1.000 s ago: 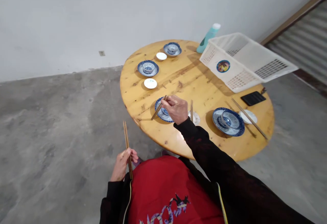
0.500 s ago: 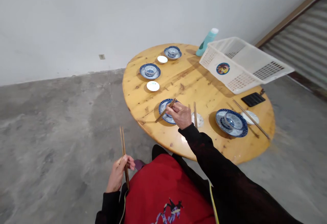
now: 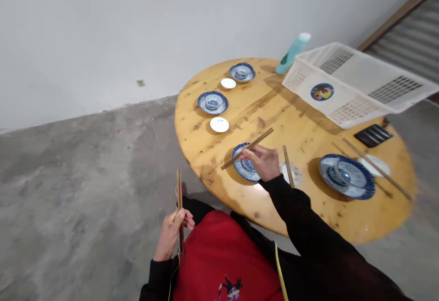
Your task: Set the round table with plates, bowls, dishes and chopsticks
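Observation:
My right hand (image 3: 263,160) is closed on a pair of wooden chopsticks (image 3: 247,149), held slantwise over a blue-and-white plate (image 3: 245,175) near the table's front edge. The hand hides part of that plate. Beside my right wrist, more chopsticks (image 3: 288,166) rest across a small white dish (image 3: 297,175). Low at my left side, off the table, my left hand (image 3: 173,228) grips another pair of chopsticks (image 3: 180,196), which point upward. Its fingers are wrapped round their middle.
The round wooden table (image 3: 240,115) bears more blue-rimmed plates with bowls (image 3: 213,102) and white saucers (image 3: 219,124). To the right, chopsticks (image 3: 377,168) cross a dish. Farther back stand a white plastic basket (image 3: 346,109) and a turquoise bottle (image 3: 291,56); a black object (image 3: 373,135) lies near the basket.
The view has turned left, so the table sits farther right. The chopsticks in my right hand have swung to a flatter slant over the plate. My left hand keeps its grip.

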`<state>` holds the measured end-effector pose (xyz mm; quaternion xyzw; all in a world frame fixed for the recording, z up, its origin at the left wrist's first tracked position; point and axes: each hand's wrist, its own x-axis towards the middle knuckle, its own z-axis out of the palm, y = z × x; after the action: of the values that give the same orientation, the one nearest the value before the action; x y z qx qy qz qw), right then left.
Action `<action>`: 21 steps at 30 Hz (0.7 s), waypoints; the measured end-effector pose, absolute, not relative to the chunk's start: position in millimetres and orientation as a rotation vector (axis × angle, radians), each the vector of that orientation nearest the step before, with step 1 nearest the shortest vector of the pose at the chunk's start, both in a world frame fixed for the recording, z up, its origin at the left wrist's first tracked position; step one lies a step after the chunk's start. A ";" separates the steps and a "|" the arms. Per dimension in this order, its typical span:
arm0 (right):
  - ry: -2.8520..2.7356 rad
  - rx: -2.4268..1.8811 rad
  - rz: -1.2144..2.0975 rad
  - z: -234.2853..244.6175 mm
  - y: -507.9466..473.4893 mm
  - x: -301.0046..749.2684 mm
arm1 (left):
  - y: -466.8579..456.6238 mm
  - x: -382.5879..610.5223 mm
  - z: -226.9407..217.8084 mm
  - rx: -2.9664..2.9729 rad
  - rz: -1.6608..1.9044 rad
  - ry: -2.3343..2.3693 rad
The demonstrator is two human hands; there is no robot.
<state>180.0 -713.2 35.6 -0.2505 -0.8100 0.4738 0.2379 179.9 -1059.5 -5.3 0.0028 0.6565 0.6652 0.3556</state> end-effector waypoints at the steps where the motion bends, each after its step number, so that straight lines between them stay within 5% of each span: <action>1: -2.093 -0.733 1.391 38.2 -710.0 165.4 | -1063.7 168.6 -5.1 -0.003 1.703 1.713; 8: -1.437 -1.060 1.835 13.9 -691.3 63.5 | -1086.2 72.7 -4.4 -0.101 1.495 1.764; 21: -1.581 -1.582 1.761 -16.8 -635.9 -47.7 | -1076.8 -82.2 -3.3 -0.080 1.357 1.760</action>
<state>-47.7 -635.9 -16.8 -0.5497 -0.5494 0.6119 0.1469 -82.2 -1076.8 -3.3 -0.0322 0.7095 0.5470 0.4431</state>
